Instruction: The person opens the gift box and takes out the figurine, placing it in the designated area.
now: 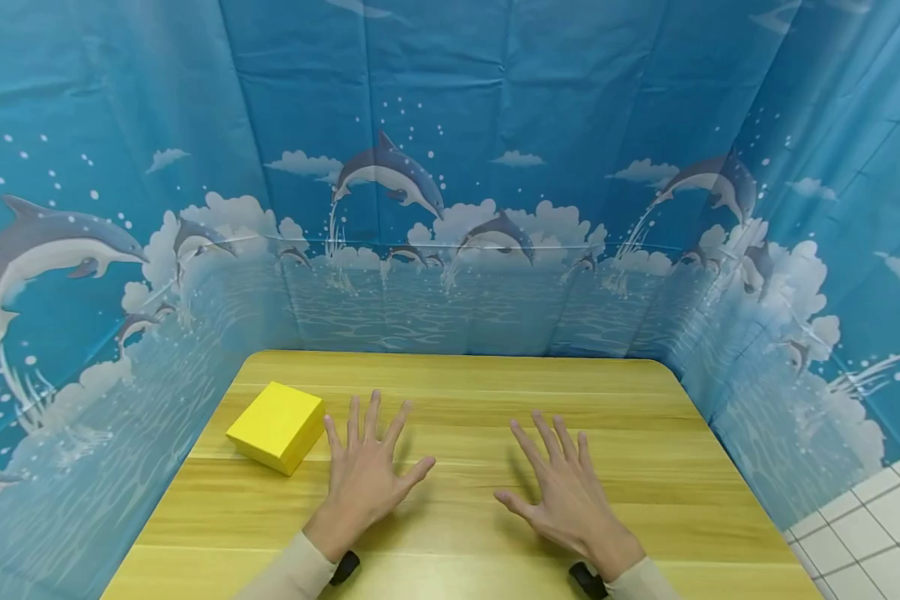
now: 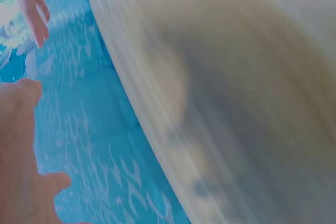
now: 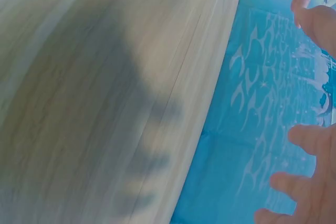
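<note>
My left hand (image 1: 367, 475) is spread over the table with its palm down and fingers straight, holding nothing. Just left of its fingertips lies a plain yellow box (image 1: 279, 421), set at an angle near the table's left edge. To the right, my right hand (image 1: 566, 496) is also spread palm down with nothing in it. Each wrist view shows a hand's shadow falling on the tabletop. Part of my left hand (image 2: 21, 150) shows at the side of the left wrist view, and part of my right hand (image 3: 310, 182) in the right wrist view.
The wood-grain table (image 1: 480, 392) has rounded far corners. A blue curtain (image 1: 450, 308) printed with dolphins and clouds hangs around its back and sides. White floor tiles (image 1: 881, 521) show at the lower right. A dark strap piece (image 1: 345, 568) sits at the left wrist.
</note>
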### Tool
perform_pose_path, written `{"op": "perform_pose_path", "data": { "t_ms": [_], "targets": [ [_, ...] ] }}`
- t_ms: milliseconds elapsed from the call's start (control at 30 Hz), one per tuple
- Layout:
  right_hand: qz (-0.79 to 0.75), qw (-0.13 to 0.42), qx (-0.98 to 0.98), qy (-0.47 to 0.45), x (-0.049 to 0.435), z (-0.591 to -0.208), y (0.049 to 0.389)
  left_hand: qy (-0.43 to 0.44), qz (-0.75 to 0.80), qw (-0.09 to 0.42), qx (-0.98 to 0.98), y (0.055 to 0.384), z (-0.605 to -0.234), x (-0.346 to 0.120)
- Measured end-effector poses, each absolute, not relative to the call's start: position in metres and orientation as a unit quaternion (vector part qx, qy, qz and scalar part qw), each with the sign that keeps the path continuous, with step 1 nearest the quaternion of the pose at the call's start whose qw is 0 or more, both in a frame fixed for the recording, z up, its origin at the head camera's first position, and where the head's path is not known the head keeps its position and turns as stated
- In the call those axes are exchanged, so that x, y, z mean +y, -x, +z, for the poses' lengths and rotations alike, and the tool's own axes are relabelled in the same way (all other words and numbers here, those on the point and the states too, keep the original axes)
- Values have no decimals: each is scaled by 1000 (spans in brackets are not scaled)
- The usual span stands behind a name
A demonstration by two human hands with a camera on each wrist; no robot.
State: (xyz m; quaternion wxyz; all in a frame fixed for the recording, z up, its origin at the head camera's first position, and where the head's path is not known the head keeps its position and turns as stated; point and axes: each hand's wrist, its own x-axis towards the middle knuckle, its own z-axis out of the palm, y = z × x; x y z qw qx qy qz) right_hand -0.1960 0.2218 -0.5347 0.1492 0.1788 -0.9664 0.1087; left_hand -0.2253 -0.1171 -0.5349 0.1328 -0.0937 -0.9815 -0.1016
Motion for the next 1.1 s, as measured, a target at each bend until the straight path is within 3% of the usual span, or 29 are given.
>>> {"op": "perform_pose_path", "data": {
  "t_ms": [467,933,1100],
  "targets": [
    [146,132,-955,-220,194,-534,203,44,-143,145,-978,245,-521,-181],
    [162,93,-946,-265,159,-524,211,13,-143,126,-981,260,-520,-256],
    [157,77,-944,-280,148,-522,214,11,-138,97,-986,263,-519,-269]
  ]
}}
